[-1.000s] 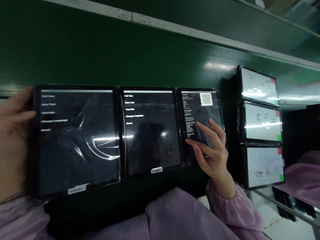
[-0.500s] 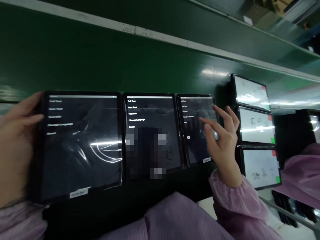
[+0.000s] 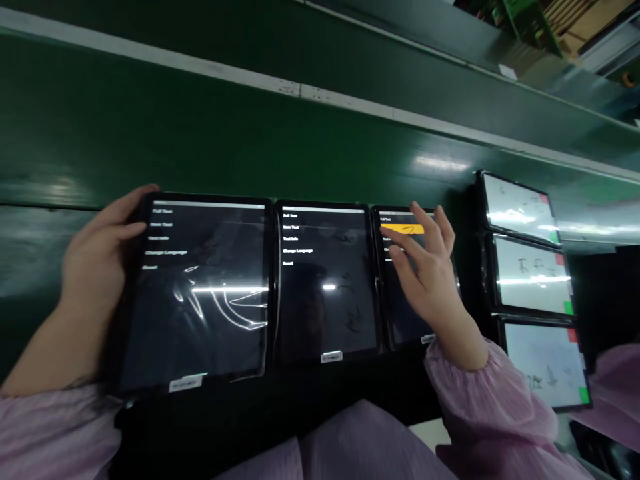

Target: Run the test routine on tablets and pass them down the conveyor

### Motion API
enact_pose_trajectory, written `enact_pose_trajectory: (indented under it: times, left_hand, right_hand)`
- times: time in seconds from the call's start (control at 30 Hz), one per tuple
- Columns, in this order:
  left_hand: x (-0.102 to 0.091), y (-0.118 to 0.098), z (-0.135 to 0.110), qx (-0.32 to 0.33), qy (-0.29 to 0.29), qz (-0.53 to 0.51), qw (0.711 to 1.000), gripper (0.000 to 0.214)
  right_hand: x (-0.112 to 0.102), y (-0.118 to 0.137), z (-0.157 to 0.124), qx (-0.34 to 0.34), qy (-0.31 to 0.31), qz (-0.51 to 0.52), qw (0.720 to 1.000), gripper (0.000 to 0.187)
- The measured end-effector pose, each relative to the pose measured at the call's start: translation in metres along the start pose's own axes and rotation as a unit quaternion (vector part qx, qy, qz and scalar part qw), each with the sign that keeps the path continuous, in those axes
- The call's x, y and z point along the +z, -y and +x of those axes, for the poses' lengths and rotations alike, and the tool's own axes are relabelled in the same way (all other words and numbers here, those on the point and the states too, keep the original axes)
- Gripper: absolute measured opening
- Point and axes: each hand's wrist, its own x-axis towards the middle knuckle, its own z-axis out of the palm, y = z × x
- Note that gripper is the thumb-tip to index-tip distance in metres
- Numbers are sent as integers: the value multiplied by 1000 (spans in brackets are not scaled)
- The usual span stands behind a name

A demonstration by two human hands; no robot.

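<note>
Three dark-screened tablets stand side by side, each showing a white text menu. My left hand (image 3: 97, 270) grips the left tablet (image 3: 200, 327) by its left edge, thumb at the front rim and the other fingers partly hidden. The middle tablet (image 3: 307, 307) has faint handwritten marks and a small barcode label at its bottom edge. Over the right tablet (image 3: 406, 313) is my right hand (image 3: 433, 277), fingers spread, the index fingertip at the second menu line. That line is lit orange, and the hand covers part of the screen.
To the right, three tablets with white screens (image 3: 533, 273) form a column, with red and green corners and handwritten marks. A green work surface (image 3: 210, 147) with a pale strip (image 3: 345, 101) runs behind. A purple sleeve (image 3: 613, 393) shows at the right edge.
My right index finger has moved up and left across the right tablet's screen. Its second menu line has turned orange, and the white dot is gone. My left hand keeps hold of the left tablet.
</note>
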Motion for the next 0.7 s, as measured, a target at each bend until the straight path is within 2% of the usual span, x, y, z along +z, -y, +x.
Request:
enact_pose_trajectory:
  times: [0.07, 0.13, 0.23, 0.33, 0.43, 0.57, 0.7]
  left_hand:
    - [-3, -6, 0, -5, -1, 29, 1000, 68]
    - [-4, -11, 0, 1, 6, 52, 999, 62]
    - [-1, -14, 3, -16, -5, -2, 1000, 58]
    - [2, -14, 6, -53, -27, -47, 997, 63]
    - [4, -15, 6, -74, -40, -35, 996, 61]
    - [5, -17, 5, -103, -57, -13, 993, 61]
    - [5, -16, 6, -88, -48, -23, 995, 57]
  right_hand:
    - [2, 13, 8, -28, 20, 17, 999, 40]
    - [8, 23, 15, -44, 37, 30, 998, 40]
    - [15, 30, 22, -63, 54, 34, 996, 40]
    - [16, 28, 24, -77, 37, 36, 996, 39]
    - [9, 25, 23, -77, 13, 44, 996, 36]
    - [3, 29, 19, -78, 14, 53, 995, 35]
    - [5, 38, 16, -78, 8, 66, 995, 34]
